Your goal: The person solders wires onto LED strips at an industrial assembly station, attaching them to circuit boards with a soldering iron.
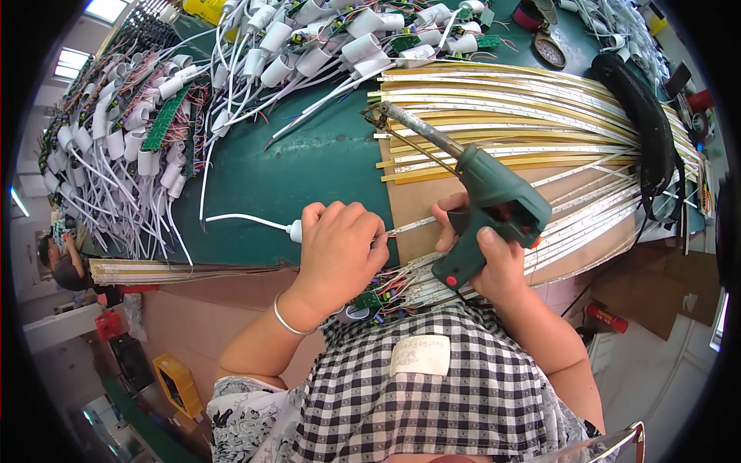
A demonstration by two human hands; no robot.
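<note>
At six o'clock of the green work mat (309, 166), the left hand (340, 251) is curled into a loose fist, fingers together around a white cable end (294, 229) whose lead trails off toward nine o'clock. Just at three o'clock of it, the right hand (494, 258) has its fingers clamped on the grip of a green soldering gun (494, 204), whose metal barrel points up toward eleven o'clock, its tip (377, 114) over the edge of the mat. A thin light strip (413, 225) runs between the two hands, lying on a brown board (409, 197). At twelve and one o'clock a fan of yellow and white strips (525, 100) spreads out; white capped cables (309, 46) heap from nine to twelve.

The tip looks to be the risk: hovering near the loose strips and cable insulation, it could scorch them if the gun dips. With the left fingers so near the joint, a slip could mean a burn, and a shifting strip could give a poor joint.
</note>
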